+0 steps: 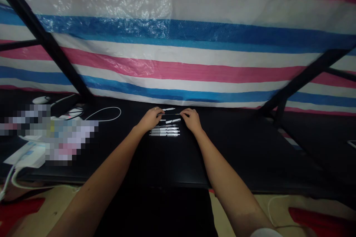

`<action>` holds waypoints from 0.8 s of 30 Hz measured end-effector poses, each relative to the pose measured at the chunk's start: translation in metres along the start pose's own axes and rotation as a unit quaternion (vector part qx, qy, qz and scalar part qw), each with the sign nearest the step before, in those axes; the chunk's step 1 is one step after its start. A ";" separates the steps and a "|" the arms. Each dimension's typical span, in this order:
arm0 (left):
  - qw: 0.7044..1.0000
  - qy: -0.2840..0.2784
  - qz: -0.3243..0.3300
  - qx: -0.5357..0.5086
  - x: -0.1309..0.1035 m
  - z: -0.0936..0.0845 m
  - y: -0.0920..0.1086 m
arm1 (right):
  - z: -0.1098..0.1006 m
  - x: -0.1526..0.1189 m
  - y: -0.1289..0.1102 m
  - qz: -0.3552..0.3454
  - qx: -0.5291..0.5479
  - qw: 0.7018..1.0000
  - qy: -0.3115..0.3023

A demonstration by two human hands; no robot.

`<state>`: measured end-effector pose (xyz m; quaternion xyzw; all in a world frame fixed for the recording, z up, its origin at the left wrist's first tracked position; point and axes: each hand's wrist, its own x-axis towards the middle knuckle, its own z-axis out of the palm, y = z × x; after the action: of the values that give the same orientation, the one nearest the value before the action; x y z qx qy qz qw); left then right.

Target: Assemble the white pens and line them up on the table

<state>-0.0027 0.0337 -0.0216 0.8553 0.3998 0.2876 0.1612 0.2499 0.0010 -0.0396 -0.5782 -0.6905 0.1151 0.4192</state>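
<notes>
My left hand and my right hand face each other over the black table. Between their pinched fingertips runs a thin pen refill, one end at each hand. Just beyond it lies a white pen piece, partly behind my left fingers. A short white pen barrel rests on the table between the hands, slightly tilted. Nearer to me, several white and clear pens lie side by side in a stack of rows.
At the left are a white mouse, a looped white cable, a white power strip and blurred packets. Dark slanted frame bars stand on both sides. A striped plastic sheet hangs behind the table.
</notes>
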 end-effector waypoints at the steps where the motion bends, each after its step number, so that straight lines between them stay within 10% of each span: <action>1: 1.000 0.007 0.003 -0.009 0.000 -0.001 0.003 | 0.000 0.000 -0.003 -0.004 0.015 1.000 0.008; 14: 0.990 0.012 -0.044 0.132 -0.006 -0.024 0.018 | 0.008 -0.006 -0.023 -0.064 0.064 0.993 -0.070; 24: 0.977 -0.116 -0.146 0.105 -0.014 -0.058 -0.004 | -0.004 -0.006 -0.006 -0.064 0.025 0.990 -0.127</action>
<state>-0.0482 0.0278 0.0167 0.8276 0.5267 0.1165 0.1553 0.2487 -0.0071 -0.0362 -0.5033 -0.7704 0.1775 0.3488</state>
